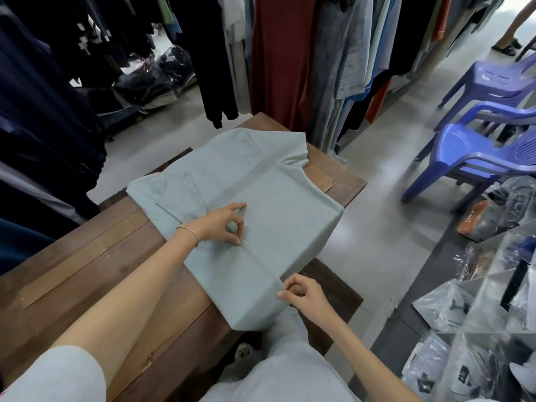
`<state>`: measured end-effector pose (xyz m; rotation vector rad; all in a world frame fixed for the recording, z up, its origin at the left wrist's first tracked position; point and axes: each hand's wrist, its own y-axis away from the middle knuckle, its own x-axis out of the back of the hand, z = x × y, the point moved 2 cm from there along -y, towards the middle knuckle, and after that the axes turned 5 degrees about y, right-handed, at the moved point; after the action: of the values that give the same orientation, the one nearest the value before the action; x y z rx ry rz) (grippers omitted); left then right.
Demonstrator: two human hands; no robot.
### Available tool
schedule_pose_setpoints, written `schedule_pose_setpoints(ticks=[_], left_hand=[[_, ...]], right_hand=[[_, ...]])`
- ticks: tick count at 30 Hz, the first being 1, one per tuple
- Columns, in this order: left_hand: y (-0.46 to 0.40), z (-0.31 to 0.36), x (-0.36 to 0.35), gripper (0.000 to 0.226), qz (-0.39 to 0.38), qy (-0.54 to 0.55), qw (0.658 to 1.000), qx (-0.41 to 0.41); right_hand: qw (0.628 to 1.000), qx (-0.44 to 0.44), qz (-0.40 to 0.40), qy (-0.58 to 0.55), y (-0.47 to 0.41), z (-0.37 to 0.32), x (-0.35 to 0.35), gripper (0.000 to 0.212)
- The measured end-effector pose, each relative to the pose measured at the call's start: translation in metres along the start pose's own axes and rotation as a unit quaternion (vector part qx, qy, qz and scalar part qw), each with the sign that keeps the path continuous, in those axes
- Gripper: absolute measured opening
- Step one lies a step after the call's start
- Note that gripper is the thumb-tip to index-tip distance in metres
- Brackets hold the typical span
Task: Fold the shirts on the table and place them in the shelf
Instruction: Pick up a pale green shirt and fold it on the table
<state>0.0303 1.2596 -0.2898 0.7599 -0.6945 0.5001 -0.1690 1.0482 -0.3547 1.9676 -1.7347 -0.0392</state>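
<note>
A pale grey-green shirt (261,192) lies spread on the brown wooden table (87,262), with one side folded over into a long crease. My left hand (223,223) pinches that crease near the shirt's middle, index finger stretched out on the cloth. My right hand (301,294) pinches the shirt's near hem corner at the table's right edge. A sleeve sticks out to the left and another to the far right. The shelf is at the right (493,285), holding bagged garments.
Racks of hanging clothes (290,53) close off the far side and the left. Blue plastic chairs (478,140) stand on the grey floor to the right. Bagged clothes (150,79) lie on the floor beyond the table. A person's legs show at the top right.
</note>
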Motion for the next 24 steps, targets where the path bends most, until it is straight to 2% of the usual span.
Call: schedule_pose_setpoints(ticks=[3, 7, 9, 15, 20, 24], left_hand=[[0.001, 0.001, 0.0, 0.024, 0.011, 0.001, 1.0, 0.007], [-0.003, 0.006, 0.005, 0.023, 0.006, -0.001, 1.0, 0.014], [-0.008, 0.008, 0.01, 0.021, 0.012, -0.005, 1.0, 0.008], [-0.04, 0.015, 0.039, 0.017, 0.058, -0.022, 0.998, 0.003], [-0.073, 0.024, 0.071, 0.009, 0.117, -0.015, 0.993, -0.032], [-0.107, 0.029, 0.099, 0.016, 0.152, -0.022, 0.987, -0.035]], right_hand=[[0.997, -0.038, -0.046, 0.057, -0.006, 0.015, -0.002, 0.024], [0.986, -0.064, -0.05, 0.148, -0.01, 0.028, 0.004, 0.005], [0.986, -0.063, -0.013, 0.154, -0.013, 0.024, 0.017, 0.017], [0.983, -0.033, 0.154, 0.094, -0.04, -0.016, 0.08, 0.029], [0.951, -0.007, 0.295, 0.094, -0.065, -0.043, 0.125, 0.012], [0.94, -0.031, 0.324, 0.105, -0.084, -0.047, 0.141, 0.014]])
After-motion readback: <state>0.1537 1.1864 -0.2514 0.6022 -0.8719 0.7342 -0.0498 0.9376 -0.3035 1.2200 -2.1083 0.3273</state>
